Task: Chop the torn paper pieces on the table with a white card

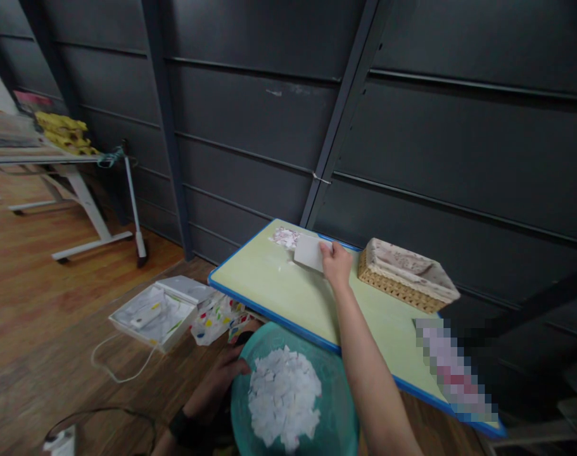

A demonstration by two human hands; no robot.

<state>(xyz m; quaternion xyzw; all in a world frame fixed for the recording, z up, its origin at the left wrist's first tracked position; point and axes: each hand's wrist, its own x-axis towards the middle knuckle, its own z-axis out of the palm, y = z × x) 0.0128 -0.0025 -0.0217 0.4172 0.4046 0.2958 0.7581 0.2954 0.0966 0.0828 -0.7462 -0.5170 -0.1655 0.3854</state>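
My right hand is closed on the edge of a flat, pale grey card, held low over the yellow-green table. Just beyond the card's far left corner, a small heap of white paper scraps with reddish marks lies on the tabletop. Below the table's near edge is a teal plastic basin with a pile of torn white paper pieces inside. My left hand grips the basin's left rim with its fingers closed; some of them are in shadow.
A cloth-lined wicker basket stands at the table's back right. An open white box with a cable and a dotted plastic bag lie on the floor to the left. Dark metal panels rise behind the table.
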